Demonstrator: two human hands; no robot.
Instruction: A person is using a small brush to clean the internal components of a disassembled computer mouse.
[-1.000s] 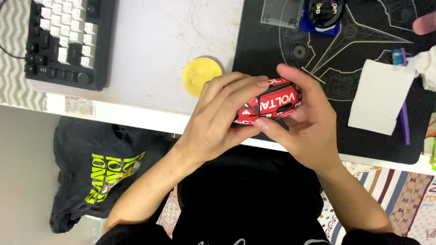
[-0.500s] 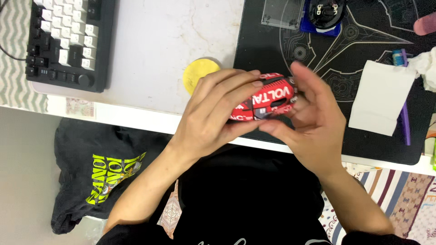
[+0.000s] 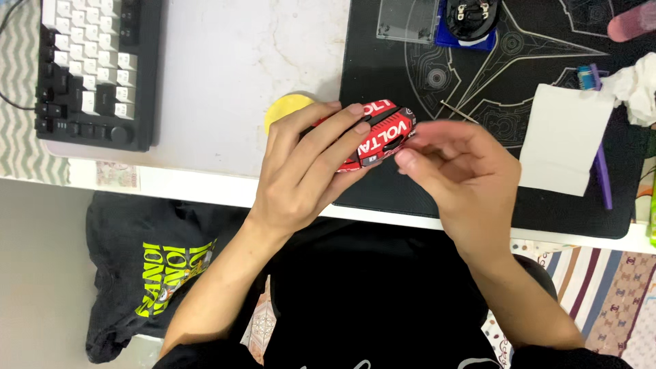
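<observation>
The left hand (image 3: 307, 171) clasps a red computer mouse (image 3: 372, 137) with white lettering and black buttons, fingers wrapped over its top. The right hand (image 3: 465, 171), fingers loosely curled, hovers just beside it.

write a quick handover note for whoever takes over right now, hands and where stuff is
Left hand: wrapped over the red computer mouse with white lettering, holding it above the desk's front edge.
Right hand: fingertips at the mouse's right end, grip unclear from blur.
Nearby: round yellow disc beside the left hand, black patterned desk mat, white paper sheet, thin metal pin.
Done: mouse lifted off the desk.
Left: cannot tell.
</observation>
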